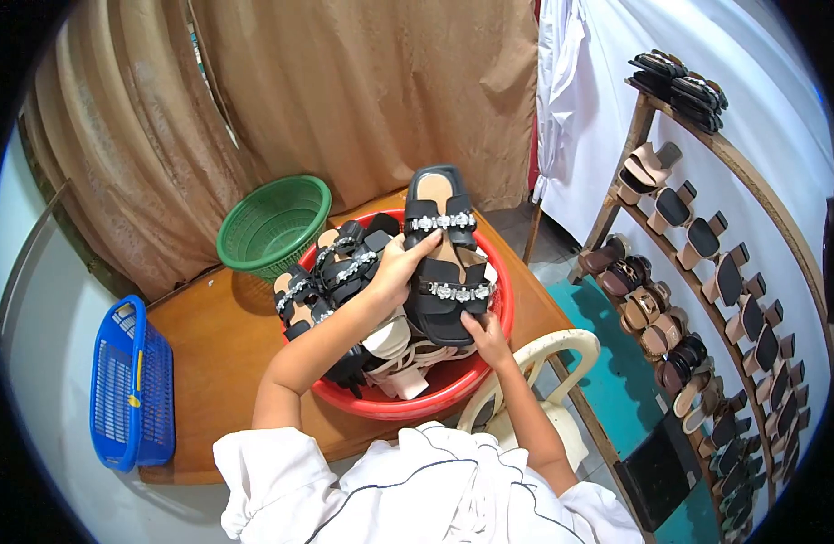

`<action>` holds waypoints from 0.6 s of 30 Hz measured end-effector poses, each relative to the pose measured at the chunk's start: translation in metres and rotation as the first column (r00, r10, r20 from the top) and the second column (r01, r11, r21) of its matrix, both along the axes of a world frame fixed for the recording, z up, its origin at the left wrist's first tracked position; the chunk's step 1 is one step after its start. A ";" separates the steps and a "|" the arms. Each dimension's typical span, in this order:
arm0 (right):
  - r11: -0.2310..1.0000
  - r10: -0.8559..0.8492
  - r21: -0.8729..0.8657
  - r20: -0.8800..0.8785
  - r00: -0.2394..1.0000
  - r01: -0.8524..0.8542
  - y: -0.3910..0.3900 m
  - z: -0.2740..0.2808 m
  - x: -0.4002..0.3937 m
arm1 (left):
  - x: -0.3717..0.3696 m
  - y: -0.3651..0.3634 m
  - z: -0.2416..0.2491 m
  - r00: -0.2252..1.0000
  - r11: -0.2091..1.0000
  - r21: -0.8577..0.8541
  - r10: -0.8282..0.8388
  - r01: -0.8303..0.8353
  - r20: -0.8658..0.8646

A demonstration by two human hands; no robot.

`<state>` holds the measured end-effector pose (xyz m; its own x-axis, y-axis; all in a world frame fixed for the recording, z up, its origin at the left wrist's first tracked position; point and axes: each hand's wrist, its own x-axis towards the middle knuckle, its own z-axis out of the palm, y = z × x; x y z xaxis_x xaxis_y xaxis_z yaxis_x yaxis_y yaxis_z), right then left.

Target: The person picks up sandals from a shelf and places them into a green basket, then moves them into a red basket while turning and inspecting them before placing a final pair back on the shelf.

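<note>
Both hands hold a pair of black sandals (446, 272) with jewelled straps and tan insoles, over the right part of a red basin (380, 408). My left hand (403, 266) is closed on the pair's left edge, near the middle. Lower down, my right hand (486, 335) grips the near end, fingers partly hidden underneath. More black jewelled sandals (351, 263) lie in the basin to the left of the held pair. Below them in the basin are white footwear (390, 337) and pale straps.
The basin stands on a brown wooden table (208, 381). A green basket (276, 227) is at the back and a blue basket (134, 385) at the left edge. A cream plastic chair (575, 341) stands close on the right, before a wooden rack (639, 127) of shoes.
</note>
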<state>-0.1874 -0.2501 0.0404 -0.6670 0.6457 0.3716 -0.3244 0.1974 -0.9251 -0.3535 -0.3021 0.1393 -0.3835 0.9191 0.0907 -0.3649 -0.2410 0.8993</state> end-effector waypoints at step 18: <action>0.792 -0.610 -0.084 -0.069 0.789 0.605 0.012 0.087 0.122 | 0.055 0.016 0.047 0.823 0.822 0.177 -0.475 0.541 -0.311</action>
